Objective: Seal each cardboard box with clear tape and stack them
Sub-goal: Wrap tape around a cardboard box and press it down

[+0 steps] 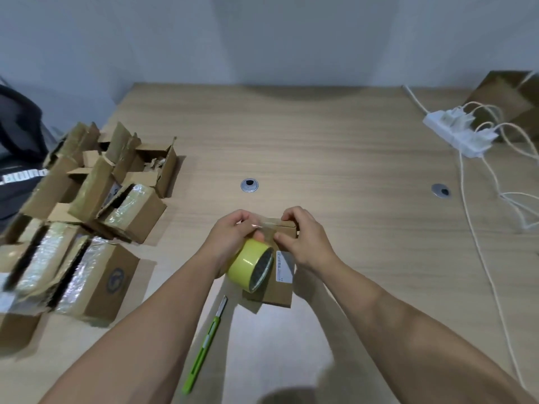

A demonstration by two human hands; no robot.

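Note:
A small cardboard box (pixel 281 290) with a white label lies on the desk in front of me. A yellow-green roll of clear tape (pixel 250 265) rests on its left side. My left hand (pixel 233 234) holds the roll from above, and a pulled-out strip of tape (pixel 264 224) runs across the box's far end. My right hand (pixel 303 234) pinches that strip and presses it against the box's far right corner. A pile of other cardboard boxes (pixel 87 217), some open and some wrapped in tape, lies at the left.
A green utility knife (pixel 205 345) lies on the desk between my forearms. A white power strip (pixel 463 132) with plugs and cables sits at the far right, next to a brown box (pixel 507 97). Two round cable holes (pixel 249 185) are in the desk. A dark bag (pixel 17 135) is far left.

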